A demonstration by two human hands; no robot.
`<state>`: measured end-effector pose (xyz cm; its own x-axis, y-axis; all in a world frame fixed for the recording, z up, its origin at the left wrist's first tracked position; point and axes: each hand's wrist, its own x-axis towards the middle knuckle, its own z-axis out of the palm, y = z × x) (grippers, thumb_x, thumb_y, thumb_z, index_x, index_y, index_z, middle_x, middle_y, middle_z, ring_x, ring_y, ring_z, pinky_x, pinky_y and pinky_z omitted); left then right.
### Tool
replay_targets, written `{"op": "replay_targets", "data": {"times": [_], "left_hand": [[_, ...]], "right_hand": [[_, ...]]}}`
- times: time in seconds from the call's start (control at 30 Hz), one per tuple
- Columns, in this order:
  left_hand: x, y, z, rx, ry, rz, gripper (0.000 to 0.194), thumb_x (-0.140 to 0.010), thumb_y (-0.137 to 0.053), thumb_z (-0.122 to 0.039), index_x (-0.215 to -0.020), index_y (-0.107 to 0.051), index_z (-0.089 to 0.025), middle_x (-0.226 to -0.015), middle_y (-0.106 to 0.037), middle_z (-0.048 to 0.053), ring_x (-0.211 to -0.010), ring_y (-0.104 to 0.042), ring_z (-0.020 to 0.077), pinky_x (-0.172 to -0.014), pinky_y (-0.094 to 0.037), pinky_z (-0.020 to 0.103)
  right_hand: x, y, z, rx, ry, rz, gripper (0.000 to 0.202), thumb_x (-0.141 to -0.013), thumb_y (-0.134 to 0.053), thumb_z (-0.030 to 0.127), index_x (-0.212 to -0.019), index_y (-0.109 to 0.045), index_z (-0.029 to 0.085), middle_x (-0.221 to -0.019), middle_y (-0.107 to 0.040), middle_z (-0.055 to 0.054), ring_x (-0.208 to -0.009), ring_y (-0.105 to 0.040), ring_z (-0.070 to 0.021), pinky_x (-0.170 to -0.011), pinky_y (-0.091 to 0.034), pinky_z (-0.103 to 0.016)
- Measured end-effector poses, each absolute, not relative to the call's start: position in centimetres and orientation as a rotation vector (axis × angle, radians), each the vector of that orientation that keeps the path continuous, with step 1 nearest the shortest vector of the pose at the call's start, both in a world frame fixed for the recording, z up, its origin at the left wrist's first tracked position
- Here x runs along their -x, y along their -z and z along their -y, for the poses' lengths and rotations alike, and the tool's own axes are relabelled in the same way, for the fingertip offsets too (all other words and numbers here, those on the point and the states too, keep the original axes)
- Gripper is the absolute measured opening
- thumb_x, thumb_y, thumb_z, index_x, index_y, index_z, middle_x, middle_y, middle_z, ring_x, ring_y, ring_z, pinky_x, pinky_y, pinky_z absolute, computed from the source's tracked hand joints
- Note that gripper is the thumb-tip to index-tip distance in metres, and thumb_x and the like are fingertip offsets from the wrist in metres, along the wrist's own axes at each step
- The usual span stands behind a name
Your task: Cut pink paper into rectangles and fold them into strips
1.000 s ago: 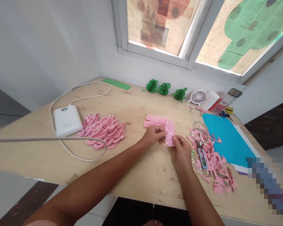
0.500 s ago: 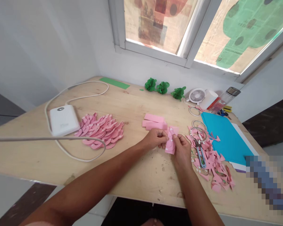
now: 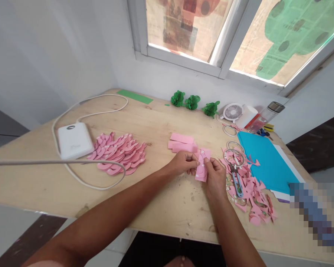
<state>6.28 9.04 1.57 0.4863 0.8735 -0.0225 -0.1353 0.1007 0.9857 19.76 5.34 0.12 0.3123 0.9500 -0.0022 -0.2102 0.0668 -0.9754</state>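
Note:
Between my two hands is a pink paper strip [image 3: 202, 171] with a curvy outline and small white patches on it. My left hand [image 3: 185, 163] pinches its left edge. My right hand [image 3: 215, 172] grips the right edge between thumb and fingers. Just behind them lie several pink paper strips [image 3: 182, 143], partly overlapping. Off to the left is a heap of cut wavy pink paper pieces [image 3: 122, 154]. On the right, scissors with blue-grey blades [image 3: 237, 183] rest on a spread of pink paper scraps [image 3: 257, 202].
A white power bank [image 3: 75, 141] with a looping cable stands at the left. Green paper flowers [image 3: 192, 102] and a green strip [image 3: 135, 96] lie along the wall. A small fan [image 3: 232, 111], a glass bottle [image 3: 265, 118] and blue sheets [image 3: 269, 161] are at the right.
Hardly anything differs. Both hands keep the same pinch on the pink paper strip, and the view has shifted very slightly.

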Motion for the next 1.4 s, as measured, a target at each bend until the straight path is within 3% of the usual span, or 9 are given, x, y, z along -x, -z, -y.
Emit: {"op": "replay_targets", "data": {"times": [0.73, 1.4], "left_hand": [[-6.25, -1.6, -8.94, -1.23, -0.857, -0.765, 0.026, -0.068, -0.071, -0.036, -0.062, -0.058, -0.015, -0.049, -0.059, -0.001, -0.043, -0.054, 0.0089, -0.044, -0.038, 0.019], [-6.17, -1.81, -9.05, -1.231, -0.834, -0.775, 0.023, -0.069, -0.071, -0.032, -0.061, -0.057, -0.015, -0.049, -0.058, -0.001, -0.044, -0.053, 0.0083, -0.045, -0.039, 0.019]], "right_hand": [[-19.49, -0.66, -5.3, 1.147, -1.048, 0.826, 0.031, -0.066, -0.076, 0.045, -0.074, -0.064, 0.018, -0.066, -0.062, 0.002, -0.059, -0.052, -0.0118, -0.053, -0.04, -0.023], [-19.5, -0.85, -5.27, 1.146, -1.053, 0.857, 0.03, -0.067, -0.074, 0.045, -0.074, -0.064, 0.018, -0.061, -0.056, 0.004, -0.053, -0.045, -0.0101, -0.05, -0.036, -0.022]]}}
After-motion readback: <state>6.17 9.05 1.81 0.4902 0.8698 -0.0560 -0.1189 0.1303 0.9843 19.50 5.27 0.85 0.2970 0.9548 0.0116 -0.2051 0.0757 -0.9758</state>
